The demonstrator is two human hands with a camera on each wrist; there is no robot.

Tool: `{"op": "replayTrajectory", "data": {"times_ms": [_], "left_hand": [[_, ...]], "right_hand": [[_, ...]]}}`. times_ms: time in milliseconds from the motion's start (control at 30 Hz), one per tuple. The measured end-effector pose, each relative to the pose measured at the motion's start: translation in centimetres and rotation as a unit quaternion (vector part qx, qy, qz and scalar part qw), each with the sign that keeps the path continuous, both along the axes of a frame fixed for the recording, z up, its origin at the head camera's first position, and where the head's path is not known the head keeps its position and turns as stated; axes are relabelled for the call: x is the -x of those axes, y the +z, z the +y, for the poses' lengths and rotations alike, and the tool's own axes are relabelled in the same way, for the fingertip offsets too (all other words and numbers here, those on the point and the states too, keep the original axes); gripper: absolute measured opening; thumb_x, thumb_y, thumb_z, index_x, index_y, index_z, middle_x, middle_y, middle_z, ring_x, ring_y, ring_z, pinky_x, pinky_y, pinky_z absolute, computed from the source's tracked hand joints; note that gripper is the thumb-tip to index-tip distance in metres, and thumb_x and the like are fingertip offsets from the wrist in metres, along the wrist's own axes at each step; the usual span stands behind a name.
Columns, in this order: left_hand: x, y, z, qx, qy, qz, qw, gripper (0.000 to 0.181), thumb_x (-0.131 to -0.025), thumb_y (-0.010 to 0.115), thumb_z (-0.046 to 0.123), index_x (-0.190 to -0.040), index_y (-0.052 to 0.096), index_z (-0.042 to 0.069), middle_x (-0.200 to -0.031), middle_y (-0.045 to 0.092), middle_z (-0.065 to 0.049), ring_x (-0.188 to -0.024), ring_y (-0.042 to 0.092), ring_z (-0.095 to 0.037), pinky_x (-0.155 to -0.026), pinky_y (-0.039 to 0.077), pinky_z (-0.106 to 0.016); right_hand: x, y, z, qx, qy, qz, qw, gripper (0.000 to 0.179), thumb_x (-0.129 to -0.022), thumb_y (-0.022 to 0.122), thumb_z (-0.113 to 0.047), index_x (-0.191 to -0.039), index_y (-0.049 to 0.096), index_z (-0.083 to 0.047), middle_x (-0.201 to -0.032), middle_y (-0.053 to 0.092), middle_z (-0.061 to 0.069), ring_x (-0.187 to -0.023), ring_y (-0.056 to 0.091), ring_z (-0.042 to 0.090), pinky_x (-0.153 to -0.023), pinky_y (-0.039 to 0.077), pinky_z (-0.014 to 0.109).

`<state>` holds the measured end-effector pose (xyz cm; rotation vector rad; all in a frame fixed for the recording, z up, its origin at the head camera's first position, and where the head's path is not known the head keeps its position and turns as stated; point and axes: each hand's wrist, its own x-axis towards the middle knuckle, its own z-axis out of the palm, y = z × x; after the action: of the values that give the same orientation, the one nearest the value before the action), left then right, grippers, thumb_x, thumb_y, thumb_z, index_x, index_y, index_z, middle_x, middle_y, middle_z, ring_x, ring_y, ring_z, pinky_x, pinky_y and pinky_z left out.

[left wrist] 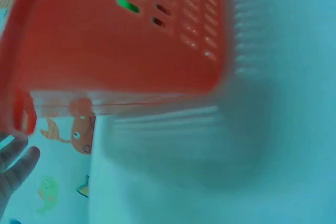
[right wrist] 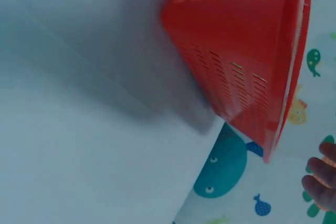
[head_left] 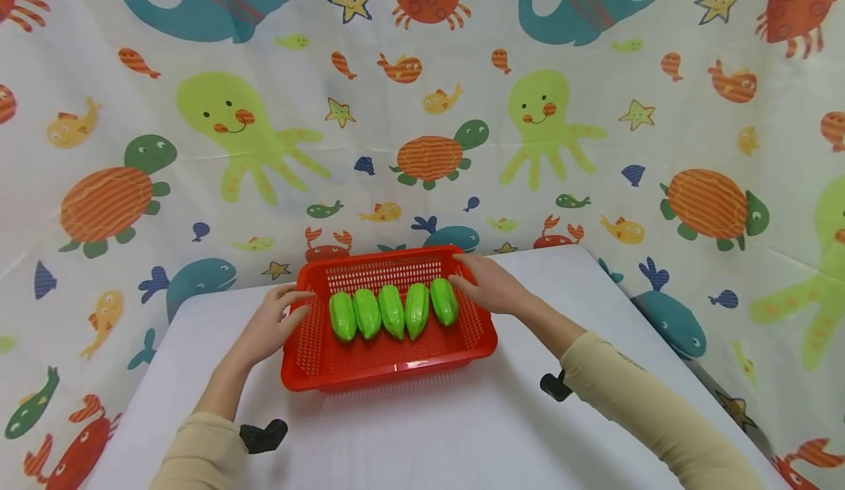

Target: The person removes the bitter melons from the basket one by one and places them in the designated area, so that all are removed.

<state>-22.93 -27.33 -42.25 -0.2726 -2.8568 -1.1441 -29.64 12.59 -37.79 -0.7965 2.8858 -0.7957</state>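
A red plastic basket (head_left: 389, 375) with slotted walls is at the far part of the white table. Several glossy green, ridged, oblong fruits (head_left: 392, 312) lie side by side in a row inside it. At the basket's left rim is my left hand (head_left: 267, 325), fingers loosely bent and thumb apart. In the left wrist view its fingers (left wrist: 21, 170) show just beside the rim corner. My right hand (head_left: 491, 284) reaches over the right rim's far corner in the head view, fingers extended. The right wrist view shows those fingers (right wrist: 320, 182) apart from the basket (right wrist: 236, 45).
The white tabletop (head_left: 409, 442) extends in front of the basket and to both sides. Behind it hangs a curtain (head_left: 370, 123) printed with sea animals, close to the table's back edge. A black device (head_left: 264, 437) is at my left wrist, another (head_left: 556, 386) at my right.
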Motion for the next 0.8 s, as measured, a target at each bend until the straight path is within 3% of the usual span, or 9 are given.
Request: {"op": "replayTrajectory", "data": {"times_ms": [300, 500, 800], "left_hand": [[-2.2, -3.1, -1.6, -0.108, 0.05, -0.074, 0.9901, 0.057, -0.101, 0.051, 0.039, -0.149, 0.036, 0.011, -0.153, 0.021, -0.024, -0.135, 0.031, -0.047, -0.097, 0.043, -0.062], [-3.0, -4.3, -2.2, -0.166, 0.04, -0.09, 0.9813, 0.06, -0.1, 0.053, 0.041, -0.15, 0.033, 0.015, -0.154, 0.03, -0.019, -0.137, 0.033, -0.046, -0.099, 0.04, -0.062], [-3.5, -5.8, -2.4, -0.181, 0.028, -0.094, 0.9785, 0.061, -0.098, 0.057, 0.037, -0.15, 0.033, 0.018, -0.153, 0.029, -0.019, -0.135, 0.034, -0.047, -0.098, 0.043, -0.059]], "right_hand": [[-0.6, -0.4, -0.1, 0.022, 0.004, -0.025, 0.9994, 0.056, -0.1, 0.055, -0.03, -0.145, 0.041, 0.0, -0.143, 0.049, 0.02, -0.131, 0.046, 0.036, -0.1, 0.045, 0.053], [-0.6, 0.0, -0.8, 0.042, 0.007, -0.037, 0.9984, 0.057, -0.1, 0.054, -0.032, -0.146, 0.04, -0.002, -0.144, 0.048, 0.016, -0.132, 0.046, 0.035, -0.099, 0.047, 0.051], [-0.4, -0.1, -2.6, 0.059, 0.02, -0.054, 0.9966, 0.058, -0.1, 0.054, -0.036, -0.147, 0.04, -0.005, -0.143, 0.05, 0.013, -0.13, 0.048, 0.03, -0.096, 0.049, 0.049]]}}
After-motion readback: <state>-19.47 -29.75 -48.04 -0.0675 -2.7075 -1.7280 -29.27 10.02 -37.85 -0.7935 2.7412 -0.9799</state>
